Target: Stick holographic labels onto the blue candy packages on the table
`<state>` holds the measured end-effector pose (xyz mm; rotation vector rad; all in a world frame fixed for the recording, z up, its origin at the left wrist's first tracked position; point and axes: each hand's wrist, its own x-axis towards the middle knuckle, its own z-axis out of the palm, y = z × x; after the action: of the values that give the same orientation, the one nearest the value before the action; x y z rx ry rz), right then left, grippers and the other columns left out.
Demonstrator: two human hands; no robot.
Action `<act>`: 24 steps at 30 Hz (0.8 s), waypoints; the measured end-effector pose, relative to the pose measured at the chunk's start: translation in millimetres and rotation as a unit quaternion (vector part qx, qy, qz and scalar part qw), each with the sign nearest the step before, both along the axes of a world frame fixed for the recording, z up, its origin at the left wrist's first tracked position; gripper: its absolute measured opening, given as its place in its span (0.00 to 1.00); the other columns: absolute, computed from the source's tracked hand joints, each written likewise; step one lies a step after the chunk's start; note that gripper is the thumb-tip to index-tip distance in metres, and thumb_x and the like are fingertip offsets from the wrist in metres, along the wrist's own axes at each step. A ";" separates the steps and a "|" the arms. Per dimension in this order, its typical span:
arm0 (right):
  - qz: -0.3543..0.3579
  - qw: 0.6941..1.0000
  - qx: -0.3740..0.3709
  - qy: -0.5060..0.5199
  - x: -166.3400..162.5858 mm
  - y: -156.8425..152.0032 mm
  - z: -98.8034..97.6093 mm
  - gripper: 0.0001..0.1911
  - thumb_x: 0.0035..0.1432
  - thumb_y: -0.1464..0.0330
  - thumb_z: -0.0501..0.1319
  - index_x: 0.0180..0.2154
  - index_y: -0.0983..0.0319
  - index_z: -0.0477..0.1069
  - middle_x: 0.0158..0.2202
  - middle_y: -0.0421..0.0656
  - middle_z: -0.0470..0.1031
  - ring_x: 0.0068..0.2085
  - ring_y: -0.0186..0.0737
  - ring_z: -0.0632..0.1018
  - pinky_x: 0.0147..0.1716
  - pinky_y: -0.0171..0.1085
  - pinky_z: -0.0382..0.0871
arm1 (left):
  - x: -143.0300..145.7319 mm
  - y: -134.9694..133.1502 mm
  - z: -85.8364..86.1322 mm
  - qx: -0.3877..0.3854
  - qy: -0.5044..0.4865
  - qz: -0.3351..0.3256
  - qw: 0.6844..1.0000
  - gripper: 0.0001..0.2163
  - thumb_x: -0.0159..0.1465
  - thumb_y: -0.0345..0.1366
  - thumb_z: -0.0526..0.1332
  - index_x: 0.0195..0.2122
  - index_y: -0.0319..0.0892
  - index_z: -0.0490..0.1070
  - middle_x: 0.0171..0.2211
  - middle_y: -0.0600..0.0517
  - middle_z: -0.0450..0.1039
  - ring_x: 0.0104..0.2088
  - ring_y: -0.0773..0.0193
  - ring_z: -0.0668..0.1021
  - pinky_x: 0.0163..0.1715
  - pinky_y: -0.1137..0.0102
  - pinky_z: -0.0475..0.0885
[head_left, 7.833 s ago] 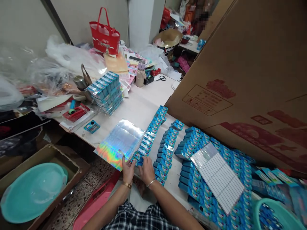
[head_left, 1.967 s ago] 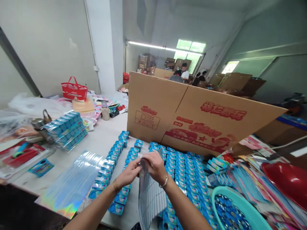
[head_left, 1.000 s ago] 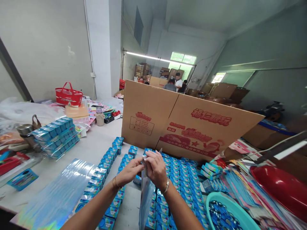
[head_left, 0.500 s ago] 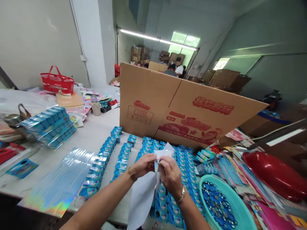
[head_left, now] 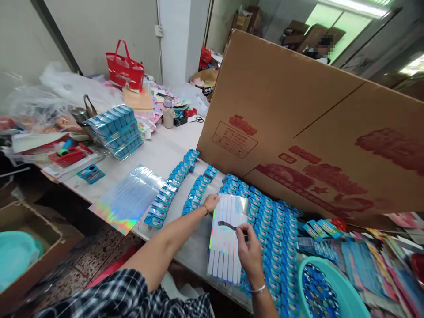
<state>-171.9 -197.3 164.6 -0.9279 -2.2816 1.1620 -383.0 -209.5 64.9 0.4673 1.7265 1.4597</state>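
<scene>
A holographic sticker sheet (head_left: 226,240) cut into narrow strips lies tilted over the near rows of small blue boxes (head_left: 274,221). My left hand (head_left: 211,202) grips the sheet's upper left corner. My right hand (head_left: 249,248) is closed in a pinch on a thin strip (head_left: 228,226) that curls up off the middle of the sheet. Two single-file rows of blue boxes (head_left: 172,185) run away from me to the left of the sheet.
A big cardboard box (head_left: 298,110) stands behind the blue boxes. A second holographic sheet (head_left: 129,198) lies at the table's left edge. A teal basin (head_left: 331,291) of small parts sits at right, wrapped blue box stacks (head_left: 115,130) and a red bag (head_left: 125,70) at the back left.
The view has tipped down. The sheet, held upright between both hands before, now lies over the boxes; my hands have parted and the right one pinches a strip.
</scene>
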 end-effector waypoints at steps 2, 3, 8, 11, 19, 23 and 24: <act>-0.024 0.994 -0.106 0.028 -9.9 -11.6 -16.9 0.14 0.60 0.56 0.57 0.31 0.60 0.65 0.27 0.38 0.66 0.29 0.37 0.69 0.29 0.36 0.65 | -20.9 -14.7 -3.8 -0.015 0.021 0.033 0.999 0.08 0.56 0.40 0.62 0.29 0.40 0.71 0.31 0.48 0.73 0.43 0.55 0.73 0.40 0.68 0.66; -0.034 0.986 -0.154 0.043 -15.0 -17.9 -25.9 0.15 0.58 0.55 0.59 0.30 0.60 0.65 0.26 0.38 0.66 0.28 0.37 0.69 0.29 0.36 0.66 | -28.0 -25.0 -3.9 -0.020 0.034 0.047 0.998 0.09 0.56 0.40 0.63 0.34 0.40 0.72 0.38 0.46 0.74 0.47 0.53 0.72 0.43 0.67 0.66; -0.067 0.933 -0.345 0.080 -40.8 -57.8 -59.8 0.19 0.49 0.53 0.67 0.29 0.60 0.67 0.24 0.38 0.68 0.28 0.35 0.70 0.30 0.34 0.66 | -18.1 -111.5 1.5 0.000 -0.030 0.102 0.994 0.28 0.58 0.53 0.61 0.54 0.39 0.67 0.56 0.38 0.67 0.50 0.53 0.73 0.43 0.65 0.68; -0.066 0.906 -0.411 0.081 -54.3 -85.1 -70.7 0.19 0.48 0.53 0.68 0.28 0.60 0.67 0.24 0.38 0.69 0.27 0.34 0.70 0.29 0.33 0.65 | 11.6 -176.3 -0.1 -0.039 -0.239 0.039 0.969 0.34 0.58 0.64 0.53 0.51 0.38 0.69 0.46 0.40 0.75 0.40 0.55 0.78 0.33 0.67 0.70; -0.064 0.865 -0.497 0.034 -75.4 -151.1 -106.6 0.19 0.46 0.53 0.69 0.28 0.61 0.68 0.23 0.37 0.70 0.26 0.34 0.70 0.27 0.32 0.64 | 40.8 -258.5 -14.8 -0.066 -0.179 0.111 0.975 0.21 0.54 0.55 0.65 0.28 0.39 0.71 0.24 0.53 0.73 0.25 0.66 0.74 0.26 0.73 0.63; -0.103 0.859 -0.500 0.029 -85.6 -171.3 -116.4 0.20 0.45 0.53 0.69 0.27 0.61 0.69 0.23 0.37 0.70 0.26 0.34 0.71 0.27 0.32 0.64 | 26.6 -264.6 -25.3 -0.073 -0.112 0.143 0.981 0.19 0.53 0.54 0.64 0.25 0.40 0.69 0.21 0.55 0.70 0.23 0.66 0.71 0.25 0.72 0.63; -0.115 0.859 -0.497 0.027 -88.5 -174.2 -117.2 0.20 0.44 0.53 0.70 0.27 0.61 0.69 0.23 0.37 0.70 0.26 0.34 0.71 0.27 0.32 0.64 | 23.4 -266.2 -27.5 -0.073 -0.092 0.149 0.982 0.19 0.54 0.54 0.63 0.24 0.40 0.69 0.20 0.55 0.70 0.23 0.66 0.71 0.25 0.72 0.63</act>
<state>-260.4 -371.5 47.4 -1.4112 -1.3518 2.2439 -359.6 -475.7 37.4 -0.0065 1.7913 1.5151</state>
